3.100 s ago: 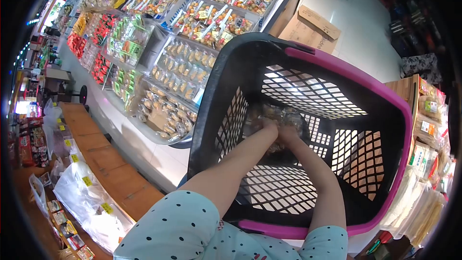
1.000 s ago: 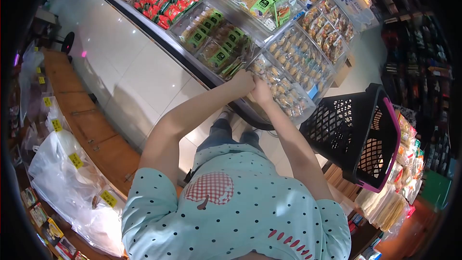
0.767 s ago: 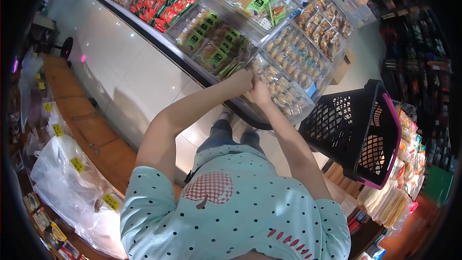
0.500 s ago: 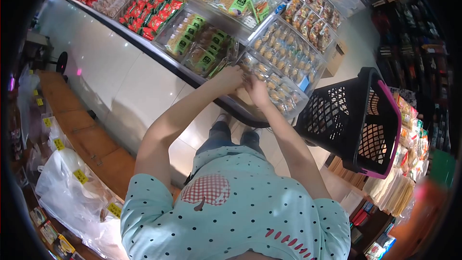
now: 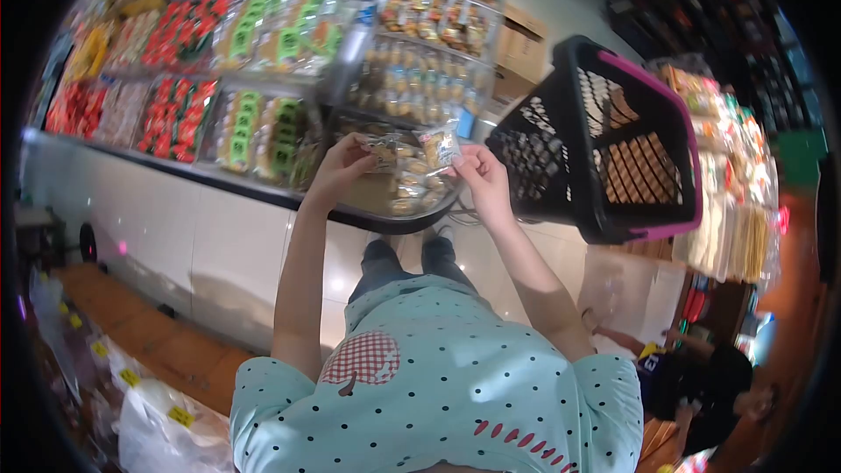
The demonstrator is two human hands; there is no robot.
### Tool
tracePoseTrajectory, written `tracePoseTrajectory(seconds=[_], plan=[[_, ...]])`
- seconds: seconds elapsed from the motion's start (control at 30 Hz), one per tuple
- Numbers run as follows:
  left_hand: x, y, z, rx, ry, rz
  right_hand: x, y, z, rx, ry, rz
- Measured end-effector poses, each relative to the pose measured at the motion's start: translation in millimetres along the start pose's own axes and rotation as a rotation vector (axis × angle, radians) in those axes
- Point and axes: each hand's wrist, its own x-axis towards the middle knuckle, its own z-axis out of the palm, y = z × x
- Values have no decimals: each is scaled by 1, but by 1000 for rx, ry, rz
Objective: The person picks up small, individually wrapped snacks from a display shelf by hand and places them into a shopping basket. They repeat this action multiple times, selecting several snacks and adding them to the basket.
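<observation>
My left hand [image 5: 344,166] is over the front compartment of the display counter, its fingers closed on the edge of a clear packet [image 5: 385,156]. To its right, my right hand [image 5: 482,173] pinches a small wrapped snack [image 5: 441,151] and holds it up over the same compartment. Below the two packets lie more wrapped snacks [image 5: 414,188] in the compartment. Just behind are rows of similar snacks [image 5: 412,79]. Packs with green labels [image 5: 238,131] fill the compartment left of my left hand.
A black basket with a pink handle [image 5: 569,149] stands right of the counter, near my right forearm. A cardboard box [image 5: 519,52] is behind it. Another person [image 5: 701,385] is at the lower right. A brown bench-like ledge [image 5: 158,324] runs along the left.
My hands have moved apart, and a wrapped snack now shows in my right hand. The view has turned, so the counter and basket appear shifted left. A person has come into view at the lower right.
</observation>
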Motion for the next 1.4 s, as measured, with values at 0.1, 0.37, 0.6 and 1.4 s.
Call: tracePoseTrajectory(seconds=[0.1, 0.37, 0.6, 1.4], plan=[[20, 21, 52, -96, -79, 48, -36, -59, -22, -14, 65, -86], [71, 93, 211, -111, -227, 188, -96, -164, -154, -184, 382, -336], [139, 103, 332, 332, -363, 304, -85, -197, -292, -334, 364, -259], [406, -106, 474, 1818, -935, -635, 187, 49, -477, -1509, -846, 413]])
